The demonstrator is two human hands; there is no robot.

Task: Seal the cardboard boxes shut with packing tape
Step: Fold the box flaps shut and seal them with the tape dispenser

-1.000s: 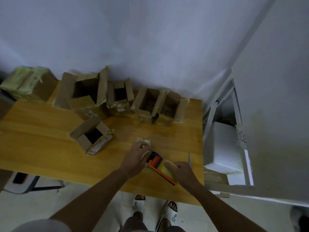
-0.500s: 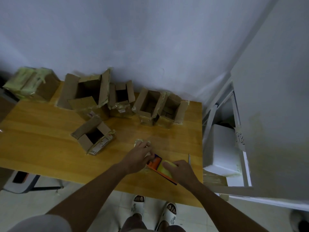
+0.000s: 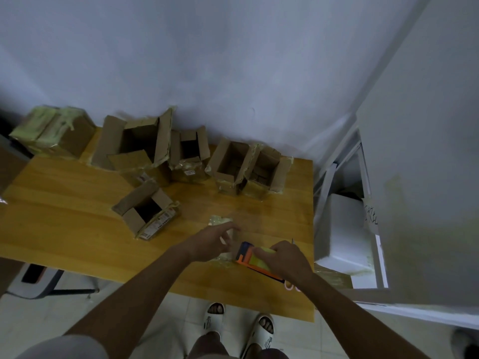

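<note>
Boxes stand open along the table's (image 3: 64, 203) far edge: a large one (image 3: 137, 149), then three smaller (image 3: 190, 154) (image 3: 230, 164) (image 3: 267, 174) toward the right. Another open box (image 3: 147, 213) lies nearer the table's middle, and a taped box (image 3: 54, 130) sits off its far left corner. At the near edge, the right hand (image 3: 285, 260) grips an orange tape dispenser (image 3: 251, 257). The left hand (image 3: 212, 242) pinches the tape end beside it.
</note>
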